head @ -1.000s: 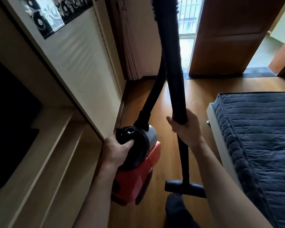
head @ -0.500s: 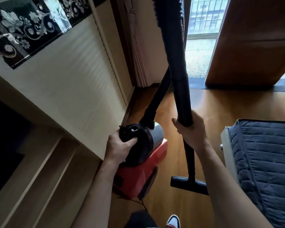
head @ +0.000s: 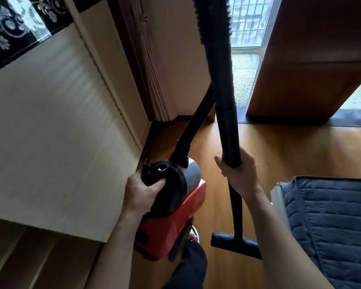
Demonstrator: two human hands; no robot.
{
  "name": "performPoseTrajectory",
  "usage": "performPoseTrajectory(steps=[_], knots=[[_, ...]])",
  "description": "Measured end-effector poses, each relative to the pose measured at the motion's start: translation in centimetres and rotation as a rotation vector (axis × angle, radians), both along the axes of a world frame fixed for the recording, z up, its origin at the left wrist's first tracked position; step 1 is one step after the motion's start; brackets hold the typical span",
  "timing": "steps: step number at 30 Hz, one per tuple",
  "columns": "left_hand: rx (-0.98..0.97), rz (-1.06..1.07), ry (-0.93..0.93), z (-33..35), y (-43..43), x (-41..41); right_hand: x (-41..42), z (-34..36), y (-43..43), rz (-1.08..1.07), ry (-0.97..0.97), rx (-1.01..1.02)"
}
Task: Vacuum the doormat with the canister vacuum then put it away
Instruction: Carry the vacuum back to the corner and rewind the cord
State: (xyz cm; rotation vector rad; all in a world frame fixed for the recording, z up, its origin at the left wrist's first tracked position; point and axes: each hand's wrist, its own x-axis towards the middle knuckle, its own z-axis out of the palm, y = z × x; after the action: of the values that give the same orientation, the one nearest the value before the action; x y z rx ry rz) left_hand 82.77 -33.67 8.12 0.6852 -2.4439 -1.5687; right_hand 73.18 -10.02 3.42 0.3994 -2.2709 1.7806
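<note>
A red canister vacuum (head: 171,226) with a black and grey top hangs above the wooden floor, carried by my left hand (head: 142,192), which grips its black handle. My right hand (head: 238,174) is closed around the black wand (head: 227,122), held upright. The wand's black floor nozzle (head: 233,245) hovers low near my feet. A ribbed black hose (head: 196,126) rises from the canister and loops out of view at the top. A dark strip (head: 346,120) lies along the threshold at the far right; I cannot tell if it is the doormat.
A cream cabinet (head: 61,142) with shelves runs along the left. A bed with a dark blue quilt (head: 331,226) stands at the right. A brown door (head: 311,59) stands open ahead beside a glass balcony opening. Wooden floor (head: 290,151) lies between.
I have moved forward towards the open door, carrying the vacuum and wand in the same grips. The bed has slid lower and rightward in view, and the threshold is closer.
</note>
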Motion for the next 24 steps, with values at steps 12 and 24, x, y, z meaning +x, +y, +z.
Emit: performPoseTrajectory(steps=[12,24], knots=[[0.014,-0.128,-0.029,1.0,-4.8,-24.2,-22.2,3.0,-4.5,-0.073,0.008,0.015],[-0.032,-0.077,0.004,-1.6,-6.4,-40.9,-39.1,1.6,-5.5,-0.098,0.031,0.031]])
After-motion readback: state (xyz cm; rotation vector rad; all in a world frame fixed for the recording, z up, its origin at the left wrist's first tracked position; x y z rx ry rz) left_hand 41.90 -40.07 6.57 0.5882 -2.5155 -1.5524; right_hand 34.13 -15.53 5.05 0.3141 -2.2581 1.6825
